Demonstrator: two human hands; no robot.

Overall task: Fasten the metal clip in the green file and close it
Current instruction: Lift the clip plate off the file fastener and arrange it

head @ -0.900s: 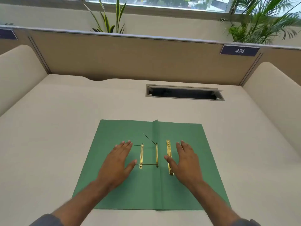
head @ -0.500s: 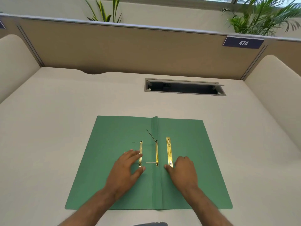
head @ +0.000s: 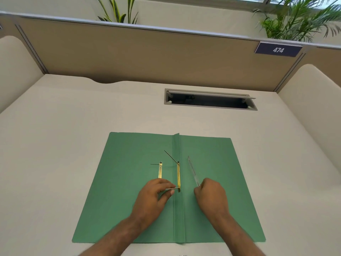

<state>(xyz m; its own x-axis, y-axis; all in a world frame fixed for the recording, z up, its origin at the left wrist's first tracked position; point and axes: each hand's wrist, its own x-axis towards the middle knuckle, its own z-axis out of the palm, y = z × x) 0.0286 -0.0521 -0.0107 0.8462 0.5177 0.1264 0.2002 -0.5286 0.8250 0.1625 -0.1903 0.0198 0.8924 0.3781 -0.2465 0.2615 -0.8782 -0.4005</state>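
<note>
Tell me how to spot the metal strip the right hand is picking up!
Find the open green file on the desk. Right of its middle fold, the right hand lifts one end of a loose metal strip. Unlike the two gold bars left of it, it tilts and looks blurry silver.

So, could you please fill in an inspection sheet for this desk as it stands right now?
Surface: pale desk, clean where visible.
Job's things: green file lies open and flat; base strip beside the spine, far prong raised; second brass strip on the left flap; loose bar tilted, one end lifted.
Clutter: nothing seen.
Grippers: left hand, fingers pinching the near prong; right hand, fingers closed on the loose bar's near end.
Cables: none seen; open cable hatch in the desk.
Surroundings: partition with plate 474; plants behind.
</note>
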